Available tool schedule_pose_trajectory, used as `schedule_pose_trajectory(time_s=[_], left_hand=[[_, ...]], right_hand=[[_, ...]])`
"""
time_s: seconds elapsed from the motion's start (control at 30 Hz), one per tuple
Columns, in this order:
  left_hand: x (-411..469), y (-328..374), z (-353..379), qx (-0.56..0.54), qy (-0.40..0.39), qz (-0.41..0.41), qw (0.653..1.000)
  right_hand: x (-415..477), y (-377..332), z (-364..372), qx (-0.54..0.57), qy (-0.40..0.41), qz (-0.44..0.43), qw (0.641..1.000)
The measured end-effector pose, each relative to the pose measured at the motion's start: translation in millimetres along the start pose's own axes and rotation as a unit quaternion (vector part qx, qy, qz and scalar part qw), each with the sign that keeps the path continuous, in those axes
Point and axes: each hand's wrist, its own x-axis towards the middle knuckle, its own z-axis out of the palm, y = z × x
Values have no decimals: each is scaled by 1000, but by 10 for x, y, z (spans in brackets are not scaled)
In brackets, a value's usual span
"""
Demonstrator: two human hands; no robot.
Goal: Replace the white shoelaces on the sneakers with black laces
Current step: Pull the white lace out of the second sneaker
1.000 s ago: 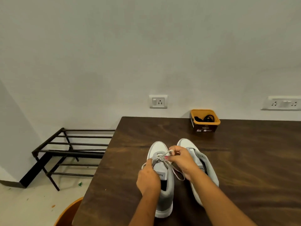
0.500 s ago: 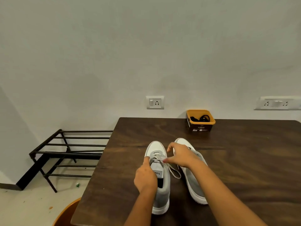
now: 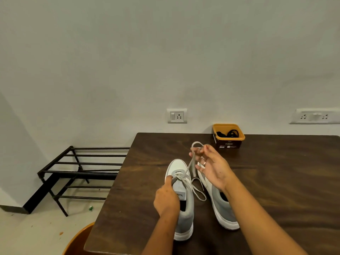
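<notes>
Closest to us, at six o'clock, our left hand [image 3: 166, 198] grips the left sneaker [image 3: 184, 219] by its side, thumb pressed near the lace holes, and holds it flat on the table [image 3: 276, 181]. A bit farther, toward twelve o'clock, our right hand [image 3: 211, 168] pinches a loop of the white lace [image 3: 190, 165] and lifts it in the air, the other fingers spread loose. The lace runs tight from that loop down to the shoe, and its loose end lies curled between the two shoes. We think a hard tug could snag the lace in a hole, or yank the shoe up if the left hand slips. The loose end could tangle too. The right sneaker [image 3: 223, 210] sits just beside, at three o'clock, partly under our right arm; we cannot tell if it has a lace. Far off at one o'clock the orange box [image 3: 230, 139] holds the black laces [image 3: 228, 134], and nothing blocks the way there. A black rack [image 3: 79, 172] stands on the floor at nine o'clock.
</notes>
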Motion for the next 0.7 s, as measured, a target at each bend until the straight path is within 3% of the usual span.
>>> schedule_pose_trajectory(time_s=[0.03,0.1,0.23,0.37,0.5,0.7], left_hand=[[0,0,-1,2,0,0,1000],[-2,6,-5,7,-3,4,1000],[8,14,-23,33,-8,66,997],[118,69,-58,81,-27,128,988],[208,141,-77,79,-54,117,988],[326,219,-22,145,-90,105,980]], right_hand=[[2,-33,-7,57,10,1,998],[35,-59,-14,70,48,0,996],[164,-21,-46,-68,110,4,992],[299,5,-70,-175,112,-20,978],[387,143,-144,-417,86,52,903],[160,580,-74,-510,-11,105,853]])
